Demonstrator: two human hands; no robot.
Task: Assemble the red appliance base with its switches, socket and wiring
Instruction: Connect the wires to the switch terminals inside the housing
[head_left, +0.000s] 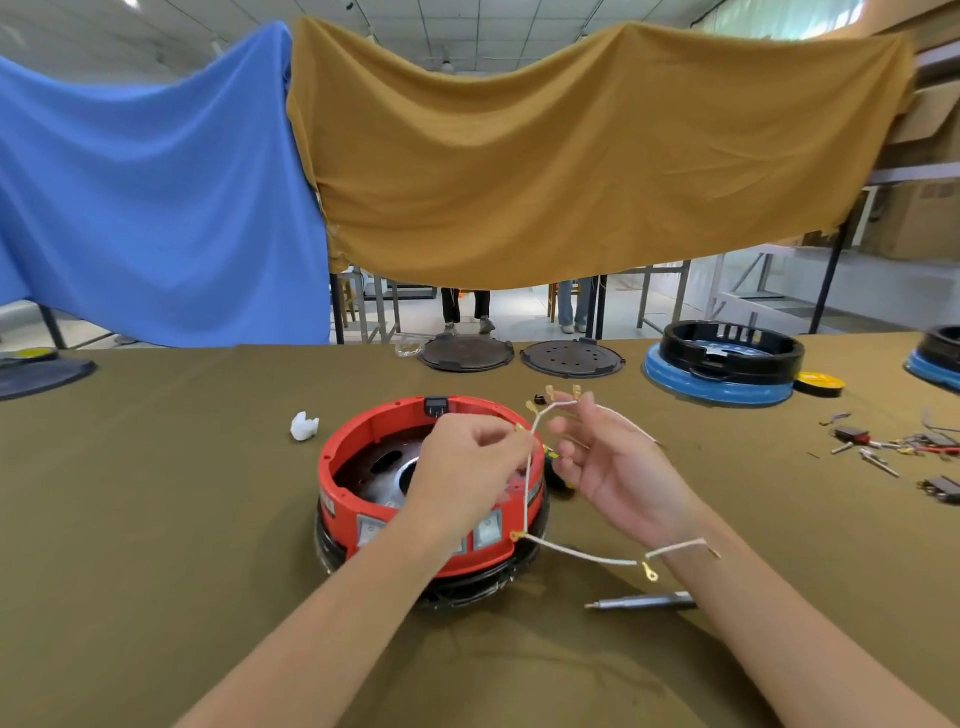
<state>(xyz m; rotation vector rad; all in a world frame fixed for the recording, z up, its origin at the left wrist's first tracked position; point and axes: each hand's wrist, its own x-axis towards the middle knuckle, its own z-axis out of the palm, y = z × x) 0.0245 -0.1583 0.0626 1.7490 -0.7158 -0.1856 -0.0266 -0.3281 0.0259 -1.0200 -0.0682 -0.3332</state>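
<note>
Red appliance base (343, 467) sits on the olive-covered table (156, 519), directly ahead of the person, resting on a black ring. Nearest the viewer relative to the base, a metal screwdriver shaft (641, 603) lies on the cloth to its right front; its handle end is hidden behind the right forearm. On the near wall of the base, two pale rocker switches (488, 527) show, partly covered by the left forearm. Inside the base a dark metal plate with a shiny central opening is visible; the remainder is screened by the left hand (462, 467).

Left hand is above the base, fingers curled and pinching the white wiring harness (527, 488) near a brass terminal. Right hand (618, 467) is just right of the base, palm up, fingers loosely spread and relaxed; harness strands run over its fingertips and across the wrist, without a clear grasp. Brass ring and spade terminals hang at the strand ends.

At the far rim of the base, a black socket (435, 406) is seated in the wall. Left of the base lies a small white object (304, 427), identity unclear. Far right of the base, loose small parts (893, 447) lie scattered, too small to identify. Beyond the base, two dark round plates (519, 356) lie flat, and a black housing on a blue ring (724, 364) stands to their right; another such unit is cut off by the right edge.
</note>
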